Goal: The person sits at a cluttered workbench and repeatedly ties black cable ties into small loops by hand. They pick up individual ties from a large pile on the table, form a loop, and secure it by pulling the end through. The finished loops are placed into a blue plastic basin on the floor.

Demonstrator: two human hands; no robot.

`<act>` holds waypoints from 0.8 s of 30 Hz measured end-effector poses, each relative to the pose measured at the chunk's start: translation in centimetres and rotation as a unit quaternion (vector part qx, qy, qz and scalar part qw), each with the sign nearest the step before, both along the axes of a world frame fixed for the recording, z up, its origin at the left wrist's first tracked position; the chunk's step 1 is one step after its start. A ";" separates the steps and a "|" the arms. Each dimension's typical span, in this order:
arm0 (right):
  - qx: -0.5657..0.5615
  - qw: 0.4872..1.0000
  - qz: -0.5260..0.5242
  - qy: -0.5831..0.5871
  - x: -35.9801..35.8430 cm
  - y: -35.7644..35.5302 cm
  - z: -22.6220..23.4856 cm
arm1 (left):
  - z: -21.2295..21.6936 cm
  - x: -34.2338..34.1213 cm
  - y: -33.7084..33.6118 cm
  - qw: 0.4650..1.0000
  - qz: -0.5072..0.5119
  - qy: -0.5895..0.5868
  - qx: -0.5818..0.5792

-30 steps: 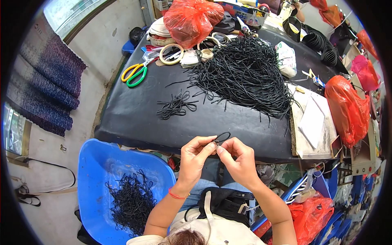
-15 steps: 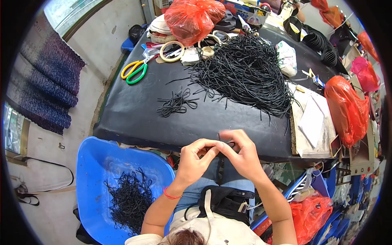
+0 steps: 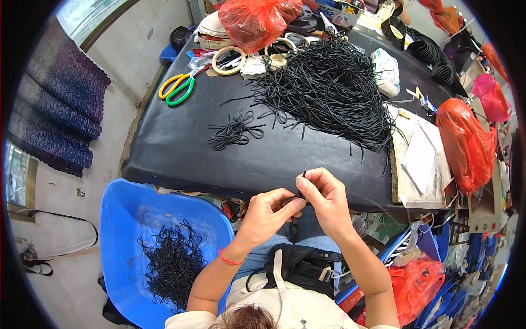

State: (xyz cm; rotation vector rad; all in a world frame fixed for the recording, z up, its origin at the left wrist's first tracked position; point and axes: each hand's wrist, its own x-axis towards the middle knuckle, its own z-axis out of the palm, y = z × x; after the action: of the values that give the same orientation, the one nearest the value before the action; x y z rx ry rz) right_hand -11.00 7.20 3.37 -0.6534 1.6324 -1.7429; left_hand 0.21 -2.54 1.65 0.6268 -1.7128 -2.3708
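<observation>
Close together over my lap, just off the near edge of the table, my left hand (image 3: 273, 211) and my right hand (image 3: 324, 196) pinch one thin black cord (image 3: 298, 196). A short end of it sticks up above my right thumb and forefinger; the rest is mostly hidden by my fingers. Beyond my hands a small bunch of looped black cords (image 3: 235, 131) lies on the black table (image 3: 181, 148). Farther back is a large heap of straight black cords (image 3: 329, 93). On my left, many knotted cord loops (image 3: 174, 263) fill part of a blue tub (image 3: 123, 236).
Scissors (image 3: 178, 89) with yellow and green handles and a tape roll (image 3: 228, 60) lie at the back left. A red plastic bag (image 3: 260, 22) stands behind them. To the right are a whitish board (image 3: 408, 186) and another red bag (image 3: 464, 145).
My hands have moved slightly apart, and the right fingers, which were spread and blurred, now pinch the cord. A cord end now shows above them. The view has shifted slightly.
</observation>
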 end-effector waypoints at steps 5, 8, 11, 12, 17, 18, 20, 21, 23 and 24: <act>0.013 1.000 0.017 -0.010 0.0 0.2 0.2 | -0.3 0.1 0.3 0.999 0.008 0.032 0.013; 0.020 1.000 0.016 -0.011 -0.1 0.2 0.3 | -0.2 0.0 0.2 0.997 0.018 0.070 0.041; 0.015 1.000 0.019 -0.015 -0.3 0.2 0.1 | -0.4 0.1 -0.1 0.996 0.015 0.072 0.051; 0.012 1.000 0.021 -0.018 -0.3 0.2 0.0 | -0.4 0.2 -0.1 0.996 0.012 0.070 0.051; 0.011 1.000 0.013 -0.013 -0.3 0.1 0.4 | -0.1 0.3 -0.2 0.996 0.005 0.060 0.066; 0.012 1.000 0.008 -0.008 -0.3 0.1 0.5 | -0.3 0.3 -0.2 0.996 0.008 0.067 0.064; 0.015 1.000 0.010 -0.002 -0.2 0.1 0.6 | -0.5 0.2 -0.1 0.996 0.015 0.073 0.051; 0.016 1.000 0.011 0.000 -0.1 0.1 0.6 | -0.6 0.2 -0.1 0.997 0.019 0.071 0.039; 0.028 0.999 0.043 -0.006 -0.3 0.2 0.7 | -0.6 0.2 0.0 0.998 0.026 0.063 0.006; 0.034 0.998 0.059 -0.010 -0.4 0.3 0.8 | -0.6 0.2 0.1 0.998 0.027 0.056 -0.014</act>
State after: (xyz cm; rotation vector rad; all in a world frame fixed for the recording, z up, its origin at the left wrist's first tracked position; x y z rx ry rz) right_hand -11.36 7.52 4.15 -0.6850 1.5991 -1.5983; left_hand 0.37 -2.45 1.04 0.5181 -1.6570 -2.2943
